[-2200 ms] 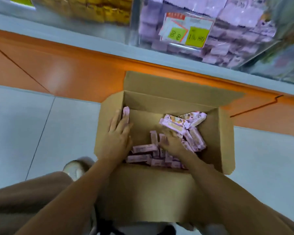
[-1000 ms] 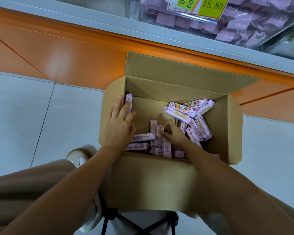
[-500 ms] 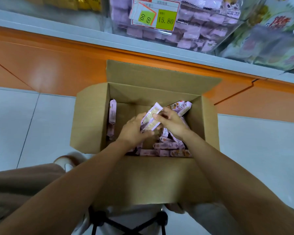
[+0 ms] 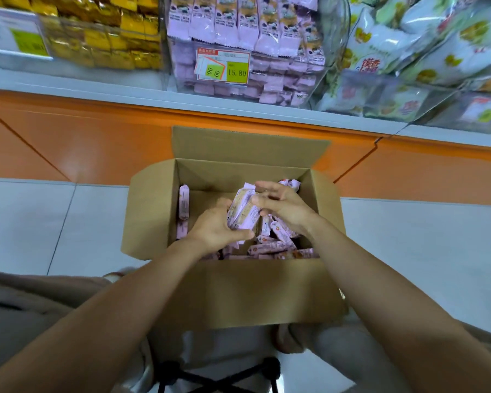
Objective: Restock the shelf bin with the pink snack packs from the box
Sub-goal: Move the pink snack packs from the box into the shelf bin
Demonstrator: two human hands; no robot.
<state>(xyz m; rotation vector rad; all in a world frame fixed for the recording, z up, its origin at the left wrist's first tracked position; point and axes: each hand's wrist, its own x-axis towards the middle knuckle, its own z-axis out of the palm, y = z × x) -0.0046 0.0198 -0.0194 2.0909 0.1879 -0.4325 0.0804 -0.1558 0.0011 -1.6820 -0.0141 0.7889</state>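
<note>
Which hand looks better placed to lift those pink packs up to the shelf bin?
Probably the left hand: it already grips a bundle of pink snack packs above the box. The right hand only rests open fingers on the bundle. The shelf bin sits straight ahead.

A pale grey tiled floor (image 4: 408,236) runs up to the glossy orange base panel (image 4: 97,143) of a shelving unit. An open brown cardboard box (image 4: 238,293) sits above the tiles close to that panel, its flaps spread; black crossed legs (image 4: 219,378) show beneath it, so whether it touches the floor cannot be told. Above the panel, a light grey shelf ledge (image 4: 82,93) carries clear plastic bins: 1 with pink snack packs (image 4: 238,26) and a 15.80 price tag (image 4: 224,70), 1 with yellow packs (image 4: 102,38), and 1 with white bags (image 4: 408,52).
</note>
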